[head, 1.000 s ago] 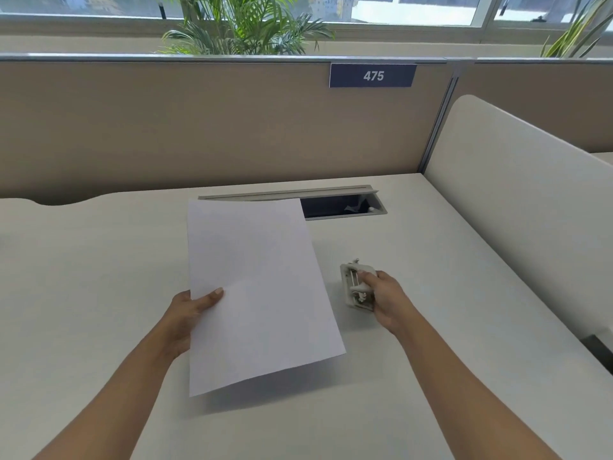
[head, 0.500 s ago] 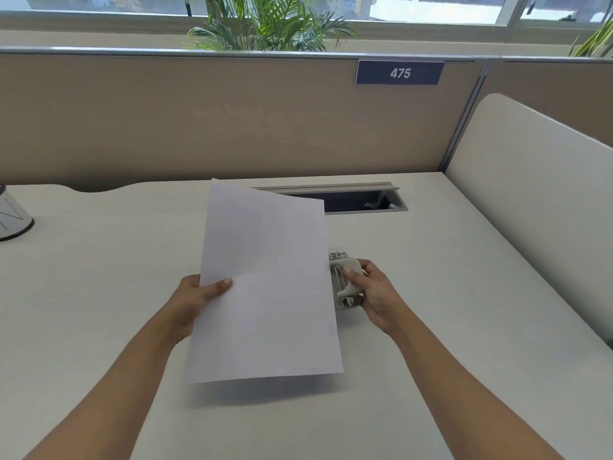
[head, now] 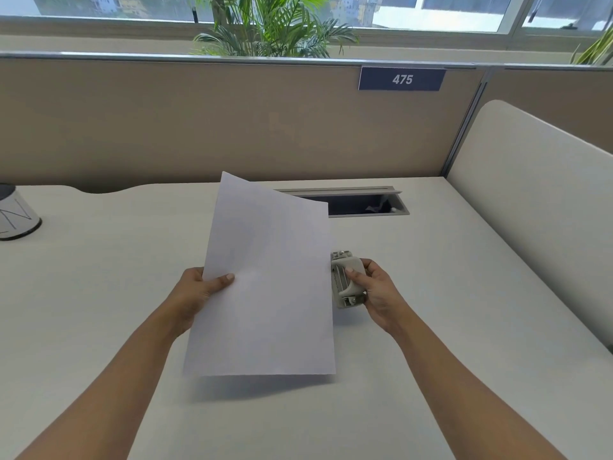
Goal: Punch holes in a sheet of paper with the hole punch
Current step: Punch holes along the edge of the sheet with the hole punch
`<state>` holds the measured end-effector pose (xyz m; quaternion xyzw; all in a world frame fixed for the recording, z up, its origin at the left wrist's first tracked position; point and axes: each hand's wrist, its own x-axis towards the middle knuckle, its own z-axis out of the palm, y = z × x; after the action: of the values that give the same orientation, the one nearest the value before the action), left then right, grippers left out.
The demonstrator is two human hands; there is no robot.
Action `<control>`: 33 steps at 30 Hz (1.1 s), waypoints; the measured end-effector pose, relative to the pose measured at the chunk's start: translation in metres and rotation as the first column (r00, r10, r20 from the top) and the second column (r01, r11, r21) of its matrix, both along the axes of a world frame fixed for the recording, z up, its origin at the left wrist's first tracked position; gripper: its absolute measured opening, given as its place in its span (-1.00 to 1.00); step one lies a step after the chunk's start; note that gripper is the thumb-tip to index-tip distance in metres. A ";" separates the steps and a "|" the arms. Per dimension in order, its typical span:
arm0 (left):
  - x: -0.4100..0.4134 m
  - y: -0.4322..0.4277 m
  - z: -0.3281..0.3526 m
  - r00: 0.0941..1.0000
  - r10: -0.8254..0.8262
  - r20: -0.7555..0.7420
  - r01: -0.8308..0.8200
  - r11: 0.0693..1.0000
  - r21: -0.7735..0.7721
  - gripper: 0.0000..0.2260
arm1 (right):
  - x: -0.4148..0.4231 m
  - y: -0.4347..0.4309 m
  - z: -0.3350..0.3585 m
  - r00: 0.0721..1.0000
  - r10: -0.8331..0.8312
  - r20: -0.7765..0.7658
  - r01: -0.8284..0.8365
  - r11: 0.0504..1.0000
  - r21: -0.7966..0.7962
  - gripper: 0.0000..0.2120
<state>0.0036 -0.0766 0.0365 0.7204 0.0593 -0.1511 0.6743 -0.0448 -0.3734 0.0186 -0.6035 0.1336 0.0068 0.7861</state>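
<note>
A white sheet of paper (head: 268, 287) is held in the air above the desk, its far corner raised. My left hand (head: 195, 293) pinches its left edge, thumb on top. A small beige hole punch (head: 346, 282) sits at the paper's right edge, gripped by my right hand (head: 374, 293) with the thumb on its lever. The paper's right edge meets the punch's left side; whether it is inside the slot I cannot tell.
The white desk (head: 431, 327) has an open cable tray slot (head: 365, 204) behind the paper. A white cylindrical container (head: 16, 214) stands at the far left. Beige partitions (head: 199, 121) close off the back, and a curved white divider (head: 530, 210) the right.
The paper swung more upright and its right edge came against the punch. My right hand brought the punch left to the paper. The view shifted left, showing the white container.
</note>
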 end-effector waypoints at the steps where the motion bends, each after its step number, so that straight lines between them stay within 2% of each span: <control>1: 0.000 0.000 0.000 1.000 0.000 0.004 0.000 1.000 0.004 -0.93 | 0.000 0.000 0.000 1.000 -0.004 0.002 0.004 1.000 -0.005 -0.91; 21: -0.002 -0.005 0.009 0.999 -0.023 0.026 0.022 0.998 0.053 -0.94 | 0.008 0.002 0.001 1.000 -0.027 0.010 0.028 0.999 -0.045 -0.89; 33: -0.003 -0.010 0.012 0.997 -0.047 0.053 0.041 0.993 0.112 -0.96 | 0.010 0.004 0.009 0.995 -0.099 -0.021 0.100 0.995 0.021 -0.87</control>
<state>0.0010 -0.0864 0.0482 0.7618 0.0329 -0.1420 0.6312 -0.0348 -0.3693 0.0274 -0.5872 0.1713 -0.0249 0.7908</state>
